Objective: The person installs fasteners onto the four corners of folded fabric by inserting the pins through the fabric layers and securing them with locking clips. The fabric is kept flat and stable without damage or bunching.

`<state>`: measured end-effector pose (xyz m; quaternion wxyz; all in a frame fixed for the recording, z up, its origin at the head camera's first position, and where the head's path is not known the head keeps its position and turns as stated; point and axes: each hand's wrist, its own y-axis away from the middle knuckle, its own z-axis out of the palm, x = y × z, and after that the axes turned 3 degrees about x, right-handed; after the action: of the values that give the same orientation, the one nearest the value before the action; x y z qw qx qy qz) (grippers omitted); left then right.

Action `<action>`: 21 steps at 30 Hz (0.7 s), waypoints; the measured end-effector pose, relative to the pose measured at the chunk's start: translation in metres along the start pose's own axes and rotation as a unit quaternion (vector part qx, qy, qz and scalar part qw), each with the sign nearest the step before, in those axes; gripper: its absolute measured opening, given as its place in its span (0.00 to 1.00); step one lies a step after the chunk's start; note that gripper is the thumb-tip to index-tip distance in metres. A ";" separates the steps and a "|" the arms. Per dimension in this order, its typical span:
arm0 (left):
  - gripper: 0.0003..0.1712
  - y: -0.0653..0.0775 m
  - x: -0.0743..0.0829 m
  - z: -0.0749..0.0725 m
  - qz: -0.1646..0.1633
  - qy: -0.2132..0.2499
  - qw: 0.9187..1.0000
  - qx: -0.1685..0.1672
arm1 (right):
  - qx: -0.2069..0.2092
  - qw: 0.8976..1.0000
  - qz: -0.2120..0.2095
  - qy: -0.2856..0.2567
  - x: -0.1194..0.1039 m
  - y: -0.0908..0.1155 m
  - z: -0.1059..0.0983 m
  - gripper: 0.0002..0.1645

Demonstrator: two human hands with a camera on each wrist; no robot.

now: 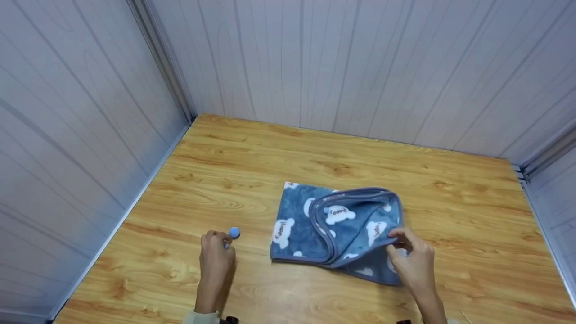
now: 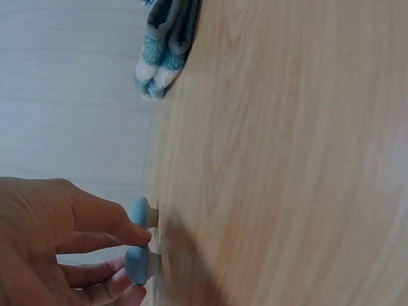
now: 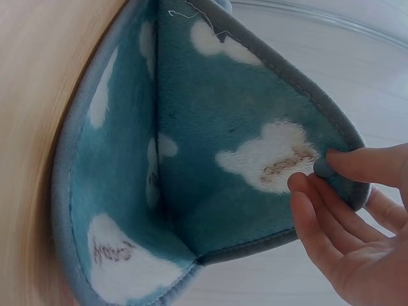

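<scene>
A blue fleece blanket (image 1: 297,225) with white bear prints lies folded on the table, its right part lifted into an open flap. My right hand (image 1: 416,261) pinches the blanket's near right corner; in the right wrist view a small blue round piece (image 3: 324,167) shows between thumb and fingers there. Another blue round piece (image 1: 326,210) sits on the blanket. To the left, two blue mushroom-shaped quilt clips with pale stems stand close together on the table. My left hand (image 1: 216,254) pinches the nearer clip (image 2: 136,264); the other clip (image 1: 234,232) is just beyond its fingertips.
The wood-patterned table (image 1: 216,171) is bounded by a pale panel wall (image 1: 315,67) at the back and others at both sides. A thin pale sliver (image 1: 465,317) lies near the front right edge. A loose thread (image 3: 185,13) hangs on the blanket's edge.
</scene>
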<state>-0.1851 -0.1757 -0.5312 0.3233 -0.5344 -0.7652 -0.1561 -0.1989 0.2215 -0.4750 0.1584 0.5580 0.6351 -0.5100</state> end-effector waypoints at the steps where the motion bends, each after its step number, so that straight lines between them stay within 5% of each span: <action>1: 0.13 0.001 0.000 0.000 -0.002 0.003 1.000 -0.005 | 0.000 1.000 0.002 0.000 0.000 0.000 0.000 0.17; 12: 0.13 0.004 0.000 -0.002 0.028 0.019 0.999 -0.017 | 0.008 1.000 0.005 -0.007 -0.006 0.000 0.000 0.17; 21: 0.08 0.004 0.011 -0.003 -0.006 0.012 0.999 -0.036 | 0.006 1.000 -0.001 0.000 -0.041 -0.003 -0.006 0.14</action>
<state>-0.1825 -0.1680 -0.5218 0.3119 -0.5394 -0.7582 -0.1921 -0.1855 0.2043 -0.4394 0.1545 0.5584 0.6324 -0.5141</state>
